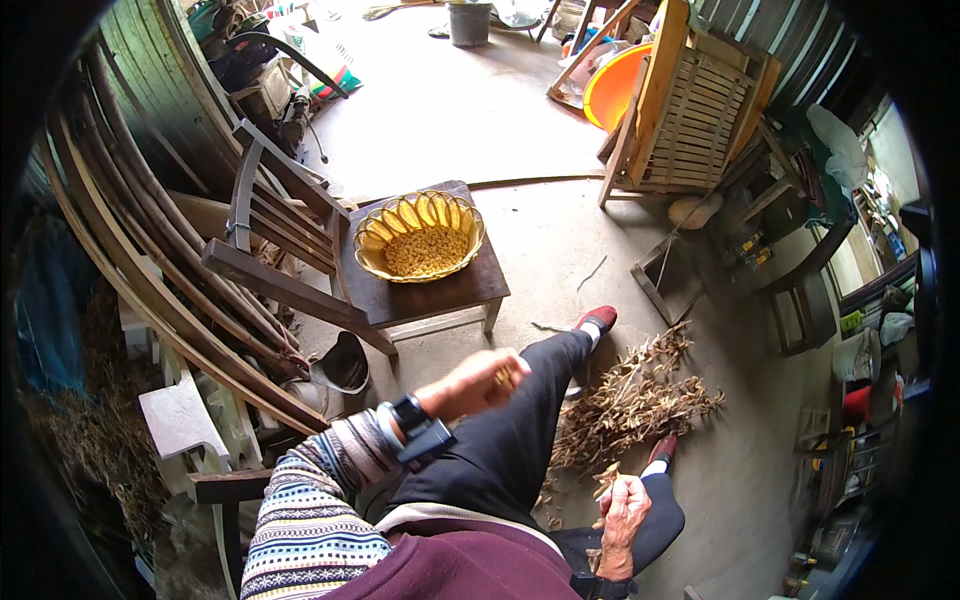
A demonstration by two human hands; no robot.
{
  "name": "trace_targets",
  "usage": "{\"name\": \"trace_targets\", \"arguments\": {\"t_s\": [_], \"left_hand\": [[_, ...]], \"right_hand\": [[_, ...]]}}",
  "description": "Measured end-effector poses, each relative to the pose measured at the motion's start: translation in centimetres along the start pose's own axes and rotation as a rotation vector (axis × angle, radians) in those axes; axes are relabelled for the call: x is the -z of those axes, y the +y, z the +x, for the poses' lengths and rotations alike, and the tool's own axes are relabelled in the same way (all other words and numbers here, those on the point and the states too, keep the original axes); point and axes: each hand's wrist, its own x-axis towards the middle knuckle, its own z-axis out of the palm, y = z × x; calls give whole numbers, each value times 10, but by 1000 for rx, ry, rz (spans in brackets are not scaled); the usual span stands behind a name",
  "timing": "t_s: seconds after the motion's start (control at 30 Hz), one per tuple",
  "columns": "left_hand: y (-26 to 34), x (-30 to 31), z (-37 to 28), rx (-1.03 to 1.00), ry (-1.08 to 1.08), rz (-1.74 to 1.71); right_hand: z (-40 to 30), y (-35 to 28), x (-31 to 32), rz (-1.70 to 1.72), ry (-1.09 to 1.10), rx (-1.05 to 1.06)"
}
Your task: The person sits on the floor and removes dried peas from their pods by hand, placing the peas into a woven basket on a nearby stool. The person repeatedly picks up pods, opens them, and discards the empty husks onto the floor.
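Observation:
My left hand (484, 381) is raised over my left thigh, curled around some yellowish beans (504, 376). Near my right knee, my right hand (624, 510) pinches dry bean pods (606, 480) in its fingers. A heap of dried bean plants (634, 405) lies on the floor between my feet. To the left, a woven yellow basket (364, 251) with a looped rim stands on the seat of a dark wooden chair (420, 300). Many yellow beans (425, 250) fill its bottom.
Long curved wooden poles (161, 292) lean on the left. A dark cap (341, 364) lies beside the chair. Ahead on the right stand a folded slatted wooden chair (686, 112) and an orange basin (611, 86). A grey bucket (469, 24) stands farther off.

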Motion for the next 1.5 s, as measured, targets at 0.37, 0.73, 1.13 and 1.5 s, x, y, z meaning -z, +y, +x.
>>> {"name": "trace_targets", "arguments": {"t_s": [0.37, 0.73, 1.13, 1.5], "left_hand": [[149, 91, 4, -758, 418, -539], [149, 113, 10, -994, 802, -62], [-36, -80, 14, 99, -226, 189], [-151, -143, 13, 330, -531, 472]], "right_hand": [[-10, 17, 12, 21, 76, -73], [-12, 13, 19, 92, 106, -197], [-10, -6, 32, 79, 10, -76], [-53, 9, 55, -142, 89, 207]]}}
